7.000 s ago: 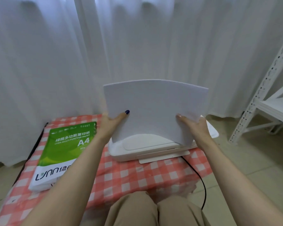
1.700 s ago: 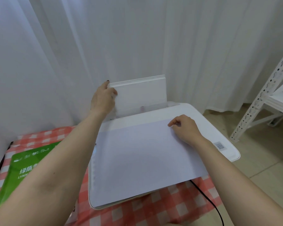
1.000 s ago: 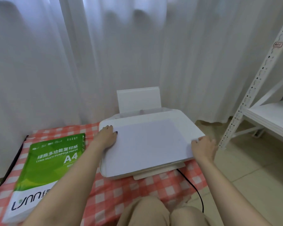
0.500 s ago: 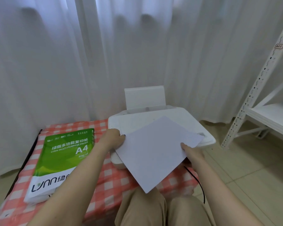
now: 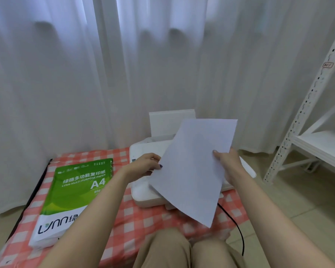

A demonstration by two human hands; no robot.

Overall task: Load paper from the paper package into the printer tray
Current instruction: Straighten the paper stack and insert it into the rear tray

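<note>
Both hands, left hand and right hand, pinch a tilted paper stack above the printer; its loose sheets may splay and miss the upright rear tray.

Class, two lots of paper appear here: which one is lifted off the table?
The loose white sheets, held by both hands above the printer. The green-wrapped A4 package lies flat on the checked cloth.

Count, head view:
- Hands: 2, left hand and right hand.
- Held paper: 1 sheaf; sheet count cannot be told.
- Printer: 1, with 1 upright rear tray.
- Paper package: 1, green and white.
- Checked cloth: 1.
- Black cable: 1.
- White shelf rack: 1.
- Curtain: 1.
</note>
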